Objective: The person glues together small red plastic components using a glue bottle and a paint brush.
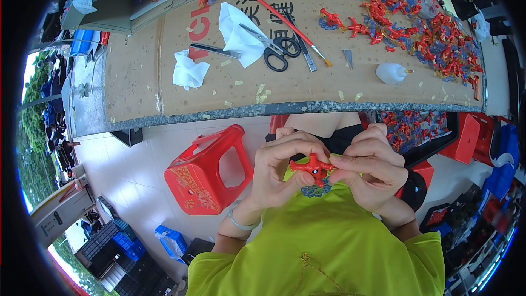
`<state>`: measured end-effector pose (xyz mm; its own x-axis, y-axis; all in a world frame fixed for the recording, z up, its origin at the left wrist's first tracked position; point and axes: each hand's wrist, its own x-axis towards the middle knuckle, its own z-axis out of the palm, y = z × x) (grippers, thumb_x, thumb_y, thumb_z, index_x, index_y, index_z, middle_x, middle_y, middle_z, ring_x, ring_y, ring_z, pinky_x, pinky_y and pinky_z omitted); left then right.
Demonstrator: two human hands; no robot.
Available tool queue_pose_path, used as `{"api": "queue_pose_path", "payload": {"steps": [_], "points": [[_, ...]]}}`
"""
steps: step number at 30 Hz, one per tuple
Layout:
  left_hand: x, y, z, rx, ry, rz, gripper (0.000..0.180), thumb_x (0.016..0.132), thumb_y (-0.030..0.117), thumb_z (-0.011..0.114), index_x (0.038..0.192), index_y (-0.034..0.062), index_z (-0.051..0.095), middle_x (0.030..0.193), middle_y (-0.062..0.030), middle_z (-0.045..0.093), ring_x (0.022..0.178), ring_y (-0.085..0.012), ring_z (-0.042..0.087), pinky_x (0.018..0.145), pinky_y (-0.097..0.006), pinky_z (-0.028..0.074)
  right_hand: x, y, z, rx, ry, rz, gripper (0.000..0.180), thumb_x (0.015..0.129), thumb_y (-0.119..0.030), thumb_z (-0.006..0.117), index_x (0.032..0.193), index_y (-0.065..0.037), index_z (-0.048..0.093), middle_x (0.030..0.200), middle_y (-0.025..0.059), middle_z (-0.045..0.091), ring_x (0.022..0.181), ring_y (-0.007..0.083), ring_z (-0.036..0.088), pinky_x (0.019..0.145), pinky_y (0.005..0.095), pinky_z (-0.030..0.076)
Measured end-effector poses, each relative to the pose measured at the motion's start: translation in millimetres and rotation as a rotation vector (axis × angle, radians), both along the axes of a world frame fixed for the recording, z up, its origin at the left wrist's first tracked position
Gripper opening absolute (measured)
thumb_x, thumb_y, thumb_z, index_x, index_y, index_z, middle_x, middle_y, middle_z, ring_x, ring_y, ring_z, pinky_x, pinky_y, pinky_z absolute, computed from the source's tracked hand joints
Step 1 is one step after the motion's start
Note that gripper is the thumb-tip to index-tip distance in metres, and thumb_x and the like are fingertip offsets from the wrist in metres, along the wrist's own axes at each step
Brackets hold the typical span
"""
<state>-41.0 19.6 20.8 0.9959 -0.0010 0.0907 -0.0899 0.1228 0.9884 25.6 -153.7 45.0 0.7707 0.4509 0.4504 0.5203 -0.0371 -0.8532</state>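
Observation:
Between my two hands, in front of the yellow-green shirt, is a small red figurine (312, 166) with limbs spread and a dark spot on it. A translucent bluish base (316, 189) shows beneath it. My left hand (286, 165) pinches the figurine from the left with thumb and fingers. From the right, the thumb and forefinger of my right hand (368, 167) close on another part of it, partly hiding that side. Both hands are held above my lap, nearer to me than the table edge.
On the cardboard-covered table (181, 96) lie black-handled scissors (275, 53), a red paintbrush (285, 22), a utility knife (304, 49), white cloths (189, 71) and a white squeeze bottle (392, 73). Red figurines (438, 44) heap at right. A figurine tray (416, 131) and red stool (203, 178) stand below.

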Motion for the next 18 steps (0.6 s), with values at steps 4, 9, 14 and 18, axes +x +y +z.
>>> {"api": "queue_pose_path", "payload": {"steps": [4,9,14,18], "points": [[-3,-5,-9,-0.266,0.152,0.026,0.045,0.081,0.042,0.071,0.093,-0.0015,0.064,0.093,-0.0086,0.066,0.083,-0.0174,0.059,0.084,-0.031,0.038,-1,1,-4,-0.024,0.042,-0.007,0.035,0.056,-0.014,0.082,0.090,-0.007,0.075,0.073,0.0011,0.061,0.067,0.0157,0.053,0.067,0.0300,0.033],[-6,-4,-20,-0.622,0.338,-0.079,0.044,0.084,0.035,0.069,0.102,-0.0044,0.061,0.099,-0.0103,0.065,0.088,-0.0183,0.063,0.084,-0.028,0.045,3,2,-4,-0.076,0.108,-0.015,0.029,0.064,-0.014,0.079,0.092,-0.007,0.075,0.073,0.0010,0.061,0.068,0.0160,0.054,0.069,0.0299,0.034],[-11,-8,-34,-0.826,0.425,-0.081,0.043,0.088,0.029,0.065,0.112,-0.0051,0.057,0.102,-0.0114,0.066,0.094,-0.0187,0.064,0.086,-0.029,0.047,5,3,-7,-0.155,0.126,-0.043,0.023,0.068,-0.012,0.078,0.090,-0.005,0.074,0.073,0.0025,0.062,0.069,0.0168,0.055,0.069,0.0289,0.036],[-11,-12,-32,-0.960,0.532,-0.010,0.042,0.085,0.029,0.067,0.110,-0.0043,0.060,0.104,-0.0101,0.064,0.095,-0.0179,0.061,0.087,-0.032,0.044,5,4,-8,-0.176,0.173,-0.052,0.020,0.070,-0.010,0.077,0.089,-0.005,0.074,0.073,0.0033,0.063,0.068,0.0171,0.055,0.069,0.0283,0.036]]}}
